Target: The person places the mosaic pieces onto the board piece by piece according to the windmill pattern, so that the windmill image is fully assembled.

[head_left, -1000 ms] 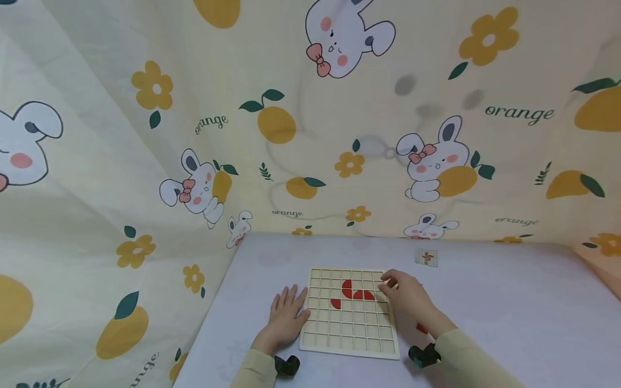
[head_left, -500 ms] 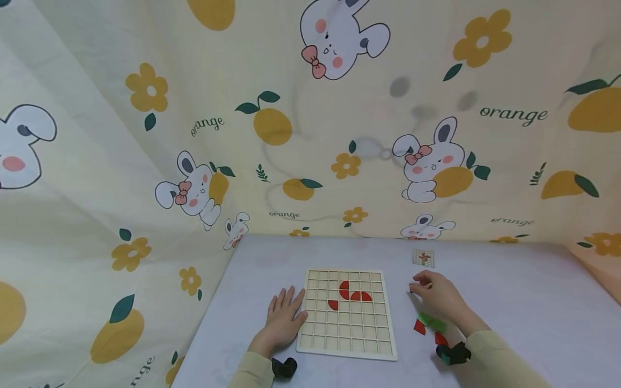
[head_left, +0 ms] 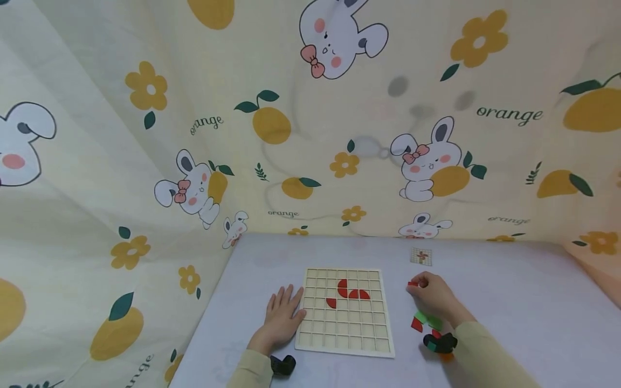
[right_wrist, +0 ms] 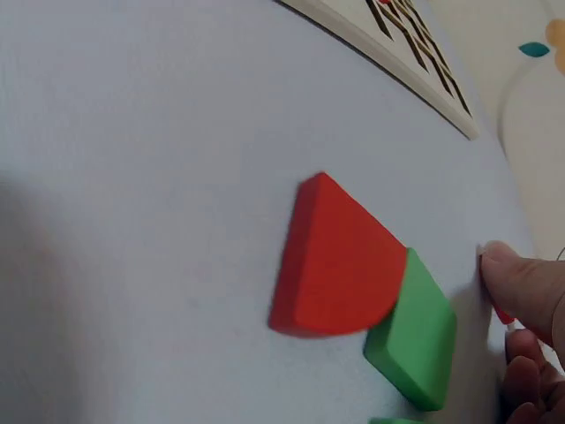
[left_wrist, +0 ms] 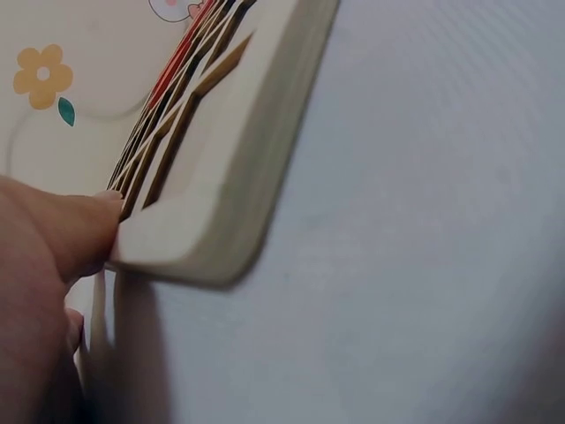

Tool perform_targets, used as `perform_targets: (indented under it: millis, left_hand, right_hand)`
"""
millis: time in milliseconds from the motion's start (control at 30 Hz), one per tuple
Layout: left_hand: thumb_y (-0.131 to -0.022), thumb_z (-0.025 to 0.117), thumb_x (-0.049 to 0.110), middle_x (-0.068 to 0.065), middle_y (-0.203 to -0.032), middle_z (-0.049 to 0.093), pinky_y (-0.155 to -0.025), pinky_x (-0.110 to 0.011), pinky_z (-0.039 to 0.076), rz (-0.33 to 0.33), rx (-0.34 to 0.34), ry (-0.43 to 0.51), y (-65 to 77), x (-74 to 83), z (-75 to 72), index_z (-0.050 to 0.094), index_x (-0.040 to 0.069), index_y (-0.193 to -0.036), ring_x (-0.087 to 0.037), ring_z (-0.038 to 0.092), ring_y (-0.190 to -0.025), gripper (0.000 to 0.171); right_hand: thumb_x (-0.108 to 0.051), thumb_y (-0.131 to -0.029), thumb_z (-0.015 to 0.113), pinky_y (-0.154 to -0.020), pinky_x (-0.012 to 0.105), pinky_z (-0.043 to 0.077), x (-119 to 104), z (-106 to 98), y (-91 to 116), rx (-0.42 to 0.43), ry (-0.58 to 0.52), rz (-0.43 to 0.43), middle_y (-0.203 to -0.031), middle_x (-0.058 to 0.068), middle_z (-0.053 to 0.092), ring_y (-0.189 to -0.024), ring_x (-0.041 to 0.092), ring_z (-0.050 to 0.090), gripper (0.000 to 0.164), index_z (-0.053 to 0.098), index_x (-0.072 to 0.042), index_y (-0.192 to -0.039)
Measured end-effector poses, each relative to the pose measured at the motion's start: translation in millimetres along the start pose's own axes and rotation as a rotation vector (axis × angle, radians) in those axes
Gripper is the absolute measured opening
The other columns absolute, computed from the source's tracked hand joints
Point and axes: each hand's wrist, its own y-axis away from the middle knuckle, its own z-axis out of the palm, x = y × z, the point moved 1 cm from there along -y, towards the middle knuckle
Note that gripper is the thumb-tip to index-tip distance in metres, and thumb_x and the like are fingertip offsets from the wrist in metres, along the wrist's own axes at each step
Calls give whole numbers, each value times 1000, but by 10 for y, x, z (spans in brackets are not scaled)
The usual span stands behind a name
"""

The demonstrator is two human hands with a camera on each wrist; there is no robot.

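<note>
A cream grid board (head_left: 339, 328) lies on the table with several red quarter-circle blocks (head_left: 343, 288) set in its upper cells. Along its left edge rests my left hand (head_left: 281, 319), fingers straight and spread; in the left wrist view the thumb (left_wrist: 84, 231) touches the board's rim (left_wrist: 190, 234). Right of the board, my right hand (head_left: 434, 295) pinches a small red block (head_left: 412, 283) between thumb and fingertips. The fingers mostly hide that block in the right wrist view. Near this hand lie a loose red quarter-circle block (right_wrist: 344, 265) and a green block (right_wrist: 419, 336) touching it.
A small pattern card (head_left: 421, 257) with a gridded picture lies behind the right hand. More loose pieces, including a green block (head_left: 434, 323) and an orange piece (head_left: 446, 357), lie by the right wrist. A printed curtain (head_left: 310, 134) stands behind the table.
My right hand has moved right, away from the board's upper right edge, to beside the loose blocks. A red block now shows clearly at its fingertips. My left hand stays in place.
</note>
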Motion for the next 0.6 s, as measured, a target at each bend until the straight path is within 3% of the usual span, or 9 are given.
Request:
perform_targets:
  millis: [333, 600]
  left_hand:
    - [-102, 44, 37, -17, -160, 13, -113, -56, -5, -18, -17, 13, -19, -31, 9, 28, 13, -153, -38, 0, -146, 59]
    - [-102, 45, 37, -17, -159, 16, -114, -57, -1, -2, -8, 10, -5, -20, -12, 30, 13, -153, -39, 3, -145, 58]
  right_hand:
    - [-31, -91, 69, -72, 34, 44, -12, 37, -47, -25, -14, 6, -95, 11, 55, -90, 28, 49, 37, 57, -2, -111]
    - [-29, -91, 70, -70, 34, 44, 1, 30, -59, -37, -27, 23, -94, 11, 56, -88, 28, 50, 36, 58, -1, -109]
